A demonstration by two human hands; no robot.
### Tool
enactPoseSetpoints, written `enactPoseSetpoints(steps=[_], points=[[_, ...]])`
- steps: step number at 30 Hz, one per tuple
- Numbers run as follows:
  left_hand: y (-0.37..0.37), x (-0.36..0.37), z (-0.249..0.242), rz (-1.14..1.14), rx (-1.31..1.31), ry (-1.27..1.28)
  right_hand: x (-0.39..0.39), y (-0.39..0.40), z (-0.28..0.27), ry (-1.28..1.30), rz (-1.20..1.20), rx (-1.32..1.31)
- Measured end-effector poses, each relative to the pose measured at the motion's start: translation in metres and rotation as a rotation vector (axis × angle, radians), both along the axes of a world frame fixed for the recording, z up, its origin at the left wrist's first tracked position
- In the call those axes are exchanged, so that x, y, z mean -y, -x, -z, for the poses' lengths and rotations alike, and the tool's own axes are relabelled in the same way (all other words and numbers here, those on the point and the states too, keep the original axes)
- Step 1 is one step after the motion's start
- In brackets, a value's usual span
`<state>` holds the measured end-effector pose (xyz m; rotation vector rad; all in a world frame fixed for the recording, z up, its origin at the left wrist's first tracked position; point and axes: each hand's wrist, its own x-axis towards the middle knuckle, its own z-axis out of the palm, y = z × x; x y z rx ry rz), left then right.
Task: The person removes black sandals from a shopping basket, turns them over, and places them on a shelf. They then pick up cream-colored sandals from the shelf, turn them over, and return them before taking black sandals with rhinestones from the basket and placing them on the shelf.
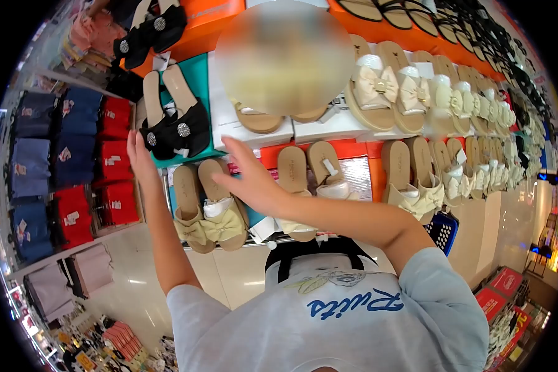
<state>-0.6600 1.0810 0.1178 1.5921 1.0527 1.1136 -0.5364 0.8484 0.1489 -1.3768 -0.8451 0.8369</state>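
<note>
A shoe shop's sloping display shelf (359, 158) fills the view, stacked with boxes and rows of sandals, above a pale tiled floor (136, 273). At its lower left lies a pair of beige bow sandals (209, 214), soles up the slope, bows at the lower end. The person's right hand (251, 180) hovers flat and spread just over the upper right of that pair, fingers apart, gripping nothing; whether it touches the sandal cannot be told. The left hand (140, 158) is raised at the shelf's left edge, fingers straight and together, palm toward a pair of black sandals with round silver studs (170, 127) on a teal box (198, 80) just above the beige pair; it too is closed on nothing. The two hands are well apart, the beige pair between them. To the right run more cream bow sandals (415, 186). Left of the shelf, folded red and blue garments (74, 167) fill racks.
</note>
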Motion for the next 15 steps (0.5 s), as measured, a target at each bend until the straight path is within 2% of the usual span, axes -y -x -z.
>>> enactPoseSetpoints(steps=[1, 3, 6, 7, 8, 10, 12, 13, 15], points=[[-0.004, 0.017, -0.014, 0.000, 0.115, 0.043, 0.026, -0.005, -0.004, -0.039, -0.086, -0.084], [-0.006, 0.061, -0.046, 0.078, 0.058, -0.072, 0.083, -0.017, -0.007, -0.092, -0.092, -0.074], [-0.015, 0.141, -0.081, 0.138, 0.063, -0.173, 0.169, -0.028, 0.004, 0.002, 0.023, -0.167], [-0.017, 0.167, -0.085, 0.158, 0.091, -0.182, 0.198, -0.028, 0.012, 0.031, 0.149, -0.247], [-0.010, 0.183, -0.075, 0.182, 0.143, -0.135, 0.228, -0.027, 0.018, 0.061, 0.284, -0.331], [-0.004, 0.224, -0.059, 0.285, 0.187, -0.050, 0.286, -0.024, 0.033, 0.052, 0.463, -0.290], [-0.015, 0.284, -0.053, 0.710, 0.265, 0.164, 0.341, -0.014, 0.038, 0.020, 0.644, -0.333], [-0.038, 0.325, -0.056, 0.787, 0.290, 0.181, 0.368, -0.008, 0.038, 0.019, 0.720, -0.332], [-0.076, 0.410, -0.050, 0.706, 0.136, 0.366, 0.421, 0.009, 0.041, 0.029, 0.853, -0.385]])
